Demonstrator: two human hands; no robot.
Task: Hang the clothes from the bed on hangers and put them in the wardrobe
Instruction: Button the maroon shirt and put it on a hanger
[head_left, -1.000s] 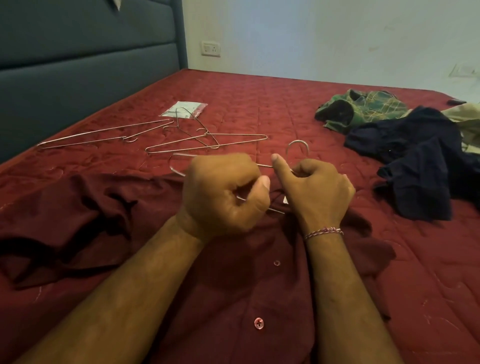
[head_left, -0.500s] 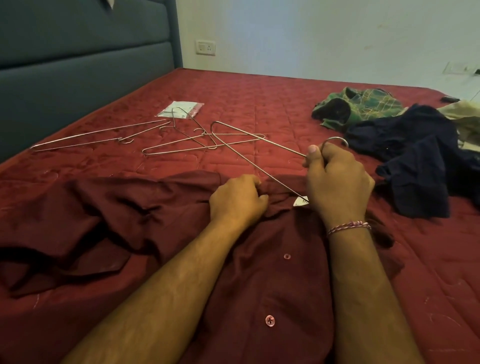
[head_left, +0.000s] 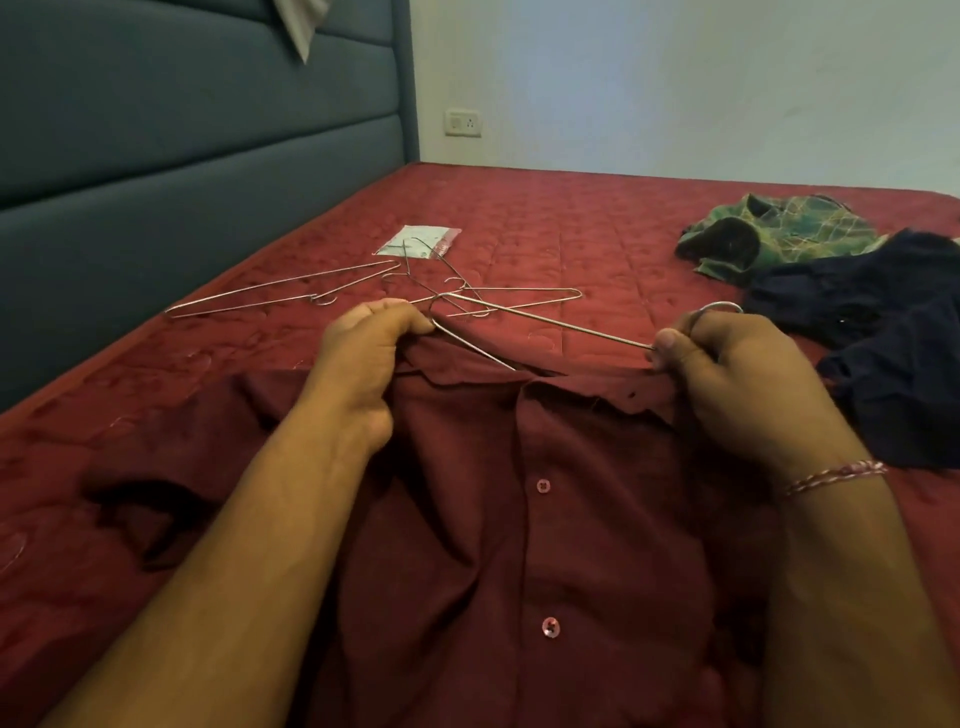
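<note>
Bed (head_left: 597, 218): three garments are still laid out, none hung.
Maroon shirt (head_left: 519, 519): spread flat, buttoned; hanger only partly inserted at the collar.
Navy garment (head_left: 893, 364), green plaid shirt (head_left: 779, 228): untouched.
Spare hangers (head_left: 291, 291): unused.
Hanger (head_left: 545, 325): gripped near the hook by the right hand (head_left: 727, 369).
Left hand (head_left: 363, 353): shirt shoulder is pinched.
Wardrobe: not in view.

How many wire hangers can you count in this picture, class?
3, perhaps more. One hanger is held by the right hand at the maroon shirt collar; one lies near the headboard; one lies mid-bed, where tangled wires may hide another.
</note>
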